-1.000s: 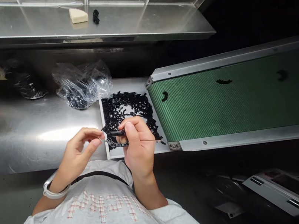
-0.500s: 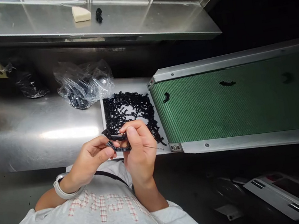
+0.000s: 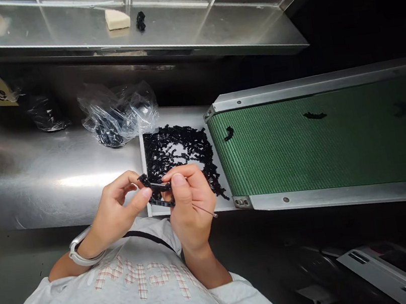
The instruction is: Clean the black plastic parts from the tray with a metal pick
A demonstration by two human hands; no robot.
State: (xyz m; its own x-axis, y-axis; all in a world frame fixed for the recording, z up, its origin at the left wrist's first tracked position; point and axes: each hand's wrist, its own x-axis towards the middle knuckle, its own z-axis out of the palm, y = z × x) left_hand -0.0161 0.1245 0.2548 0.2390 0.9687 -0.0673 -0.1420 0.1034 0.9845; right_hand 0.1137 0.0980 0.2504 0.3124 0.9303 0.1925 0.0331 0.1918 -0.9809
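In front of my chest, my left hand (image 3: 119, 205) has thumb and index finger closed at the left end of a curved black plastic part (image 3: 144, 181). My right hand (image 3: 192, 199) is closed around the right ends of this part and a second black plastic part (image 3: 162, 204) just below it. A thin metal rod (image 3: 206, 211) sticks out to the right from under my right fingers; its other end is hidden. Behind both hands lies a white tray (image 3: 143, 156) with a heap of small black plastic parts (image 3: 195, 140).
A green conveyor belt (image 3: 284, 160) with a few black parts starts right of the tray. Clear plastic bags (image 3: 118, 111) with dark contents stand behind it on the metal table (image 3: 38, 171). Above, a metal shelf (image 3: 188, 27) holds a cream block (image 3: 117, 19) and a black piece (image 3: 141, 21).
My left fingers have shifted from the lower black part up to the upper one. The metal rod in my right hand now tilts more steeply downward. The view has moved slightly.
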